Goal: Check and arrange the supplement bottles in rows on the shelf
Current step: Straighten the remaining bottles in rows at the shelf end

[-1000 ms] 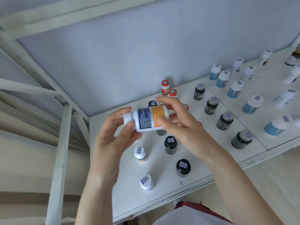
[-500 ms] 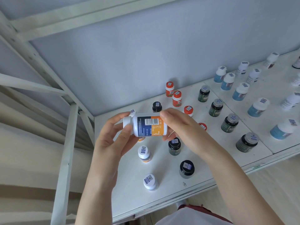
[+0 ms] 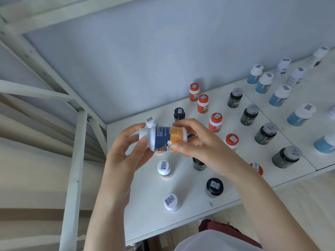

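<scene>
A white bottle with a navy and orange label (image 3: 164, 138) lies sideways in the air above the white shelf (image 3: 145, 205). My left hand (image 3: 125, 153) holds its cap end with thumb and fingers. My right hand (image 3: 197, 142) grips its bottom end, fingers curled over the orange part. On the shelf below stand white-capped bottles (image 3: 164, 169), (image 3: 171, 201), black-capped bottles (image 3: 214, 187), (image 3: 179, 114), and a row of red-capped bottles (image 3: 215, 122). My hands hide part of another dark bottle (image 3: 198, 164).
Dark green bottles with grey caps (image 3: 249, 114) stand in a row to the right, with blue bottles (image 3: 280, 95) and white ones (image 3: 282, 65) beyond them. White shelf-frame struts (image 3: 72, 178) run at the left. A grey wall backs the shelf.
The bottle has been turned about its long axis between both hands; the barcode side has rotated away and the navy and orange print now faces me. The camera view shifted slightly.
</scene>
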